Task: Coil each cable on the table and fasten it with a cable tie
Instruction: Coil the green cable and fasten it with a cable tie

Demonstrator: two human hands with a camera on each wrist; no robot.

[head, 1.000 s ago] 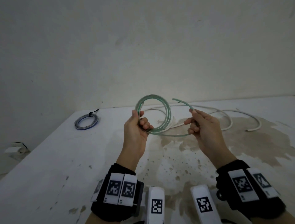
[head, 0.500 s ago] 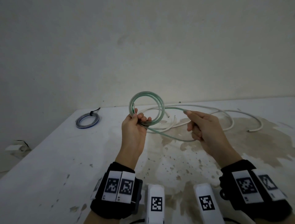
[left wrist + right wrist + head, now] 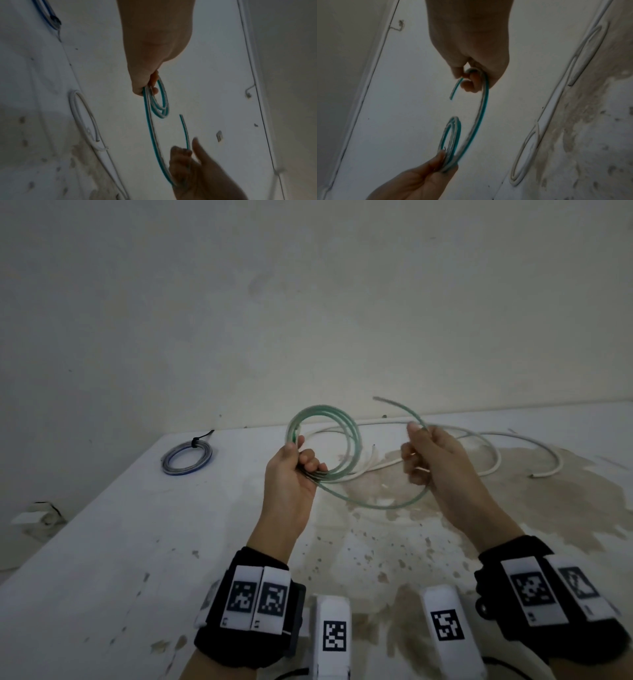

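Observation:
A green-and-white cable (image 3: 346, 436) is held in the air above the table. My left hand (image 3: 294, 460) grips its coiled loops (image 3: 159, 102) at their lower left. From there one wider loop (image 3: 373, 503) sweeps down and right to my right hand (image 3: 424, 453), which pinches the cable near its free end. That end (image 3: 394, 404) sticks up and to the left past the right thumb (image 3: 453, 89). A loose white cable (image 3: 486, 446) lies uncoiled on the table behind the hands.
A blue-and-grey cable (image 3: 186, 462), coiled and bound with a black tie, lies at the table's far left. The white table (image 3: 102, 559) is stained brown at centre and right. A pale wall stands right behind it. White marker blocks (image 3: 334, 635) sit near the front edge.
My right hand has swung the free end up and out to the right, opening a wider loop. The left hand keeps its grip on the coil, now a little lower.

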